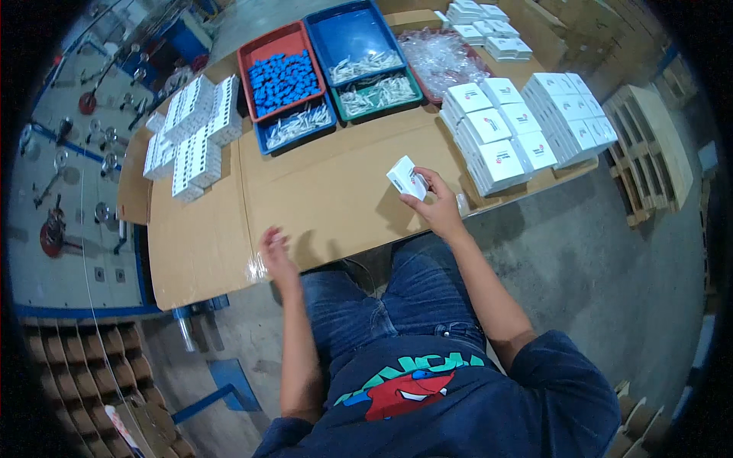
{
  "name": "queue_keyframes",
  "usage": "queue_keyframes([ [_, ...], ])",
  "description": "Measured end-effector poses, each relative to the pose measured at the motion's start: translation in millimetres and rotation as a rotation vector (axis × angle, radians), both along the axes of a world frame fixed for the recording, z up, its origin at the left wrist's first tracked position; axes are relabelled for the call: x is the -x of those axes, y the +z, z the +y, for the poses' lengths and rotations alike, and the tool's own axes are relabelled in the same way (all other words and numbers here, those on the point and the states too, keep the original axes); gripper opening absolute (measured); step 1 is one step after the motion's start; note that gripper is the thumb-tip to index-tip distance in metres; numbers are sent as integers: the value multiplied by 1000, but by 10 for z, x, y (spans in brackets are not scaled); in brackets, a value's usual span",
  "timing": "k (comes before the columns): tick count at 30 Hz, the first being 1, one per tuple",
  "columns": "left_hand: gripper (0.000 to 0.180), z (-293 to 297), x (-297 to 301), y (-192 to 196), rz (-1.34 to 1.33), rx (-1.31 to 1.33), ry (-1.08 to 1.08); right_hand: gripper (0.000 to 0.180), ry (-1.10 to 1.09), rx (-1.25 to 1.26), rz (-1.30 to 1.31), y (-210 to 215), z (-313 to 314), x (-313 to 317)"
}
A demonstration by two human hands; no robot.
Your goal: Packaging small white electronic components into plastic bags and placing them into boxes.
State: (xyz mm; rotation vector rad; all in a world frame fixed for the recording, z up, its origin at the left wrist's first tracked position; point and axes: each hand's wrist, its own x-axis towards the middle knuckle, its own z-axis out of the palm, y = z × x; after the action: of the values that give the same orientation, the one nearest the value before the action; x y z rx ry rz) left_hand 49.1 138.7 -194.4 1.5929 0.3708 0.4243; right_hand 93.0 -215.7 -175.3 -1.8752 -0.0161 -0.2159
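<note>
Currently, your right hand (435,202) pinches 1 small white box (407,179) between thumb and fingers, just right of the frame's centre. The box is tilted, a printed face showing, over the brown cardboard work surface (321,183). Your left hand (276,248), left of centre and a little blurred, has its fingers loosely bent, with nothing visible in it; it is near the front edge of the cardboard, and you cannot tell whether it touches.

At the top centre, you have a red tray (271,47) of blue pieces (284,82), a large blue tray (347,34), a green tray (382,111) and a smaller blue tray (298,142); these last 3 hold whitish pieces (365,66). Clear plastic bags (439,57) lie to their right. At the upper right stand 2 groups of stacked white boxes (496,133), and at the upper left, stacked white blocks (195,133) with dark marks.
</note>
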Motion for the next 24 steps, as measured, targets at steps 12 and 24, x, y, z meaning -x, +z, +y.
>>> queue_keyframes([
  [12, 89, -1456, -64, 1156, 392, 899, -767, 85, 443, 6, -179, 735, 319, 336],
  [24, 81, -1468, -11, 841, 384, 1047, -660, 62, 468, -126, -22, 699, 464, 313],
])
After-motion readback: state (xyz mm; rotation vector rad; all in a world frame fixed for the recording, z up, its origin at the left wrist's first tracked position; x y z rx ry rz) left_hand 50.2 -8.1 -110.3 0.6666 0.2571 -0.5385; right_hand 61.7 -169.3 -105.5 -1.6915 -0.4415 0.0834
